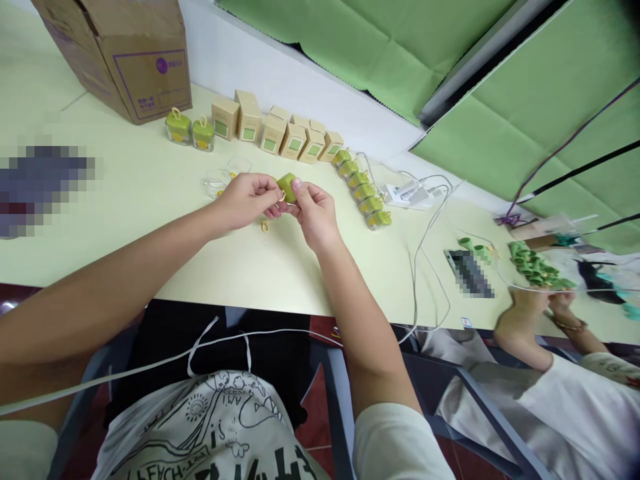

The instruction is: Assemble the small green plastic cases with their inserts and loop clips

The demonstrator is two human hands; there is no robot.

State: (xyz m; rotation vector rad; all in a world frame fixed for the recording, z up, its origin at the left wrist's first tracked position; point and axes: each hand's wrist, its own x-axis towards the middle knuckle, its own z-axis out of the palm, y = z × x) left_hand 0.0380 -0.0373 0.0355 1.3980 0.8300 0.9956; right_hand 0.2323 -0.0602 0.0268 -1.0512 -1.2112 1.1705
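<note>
My left hand (250,199) and my right hand (313,210) meet above the pale table (125,193), both pinching one small green cap-like piece (287,186) with a yellow ring at its lower edge. A loose yellow ring (265,227) lies on the table just below my left hand. Two clear little containers (227,175) stand just behind my left hand. A row of several finished green-topped items (363,188) runs to the right of my right hand.
A cardboard box (125,53) stands at the back left, with two green-lidded jars (191,129) and several small tan cartons (280,133) beside it. White cables and a power strip (410,195) lie to the right. A co-worker's hands (537,303) work near a pile of green parts (535,267).
</note>
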